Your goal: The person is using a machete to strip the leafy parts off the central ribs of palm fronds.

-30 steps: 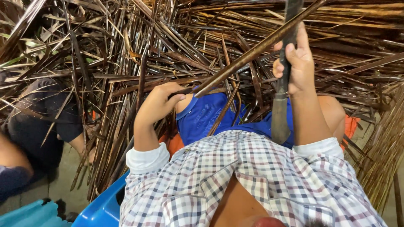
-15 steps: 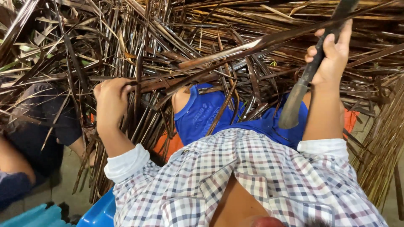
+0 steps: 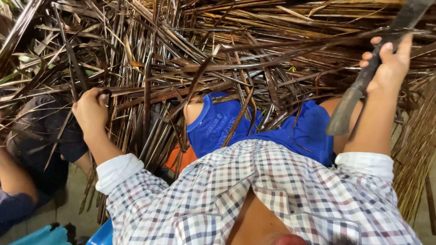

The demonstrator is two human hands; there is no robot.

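left hand [image 3: 92, 111] grips strip [image 3: 190, 88] | right hand [image 3: 388, 68] holds knife [image 3: 359, 93]

A grey concrete floor [image 3: 68, 206] shows at the lower left, partly in shadow. On it sit the rim of a blue tub [image 3: 101, 236] and a teal plastic piece [image 3: 38, 237]. Another person's dark-clothed leg [image 3: 32, 149] rests beside them. Light falls evenly from above.

- We see dark brown and tan dried stalks [image 3: 254, 50].
- Our shirt [image 3: 272, 195] is white with a blue-and-red check.
- Our shorts [image 3: 227, 127] are bright blue.
- The blade [image 3: 345, 111] is dull grey-brown.
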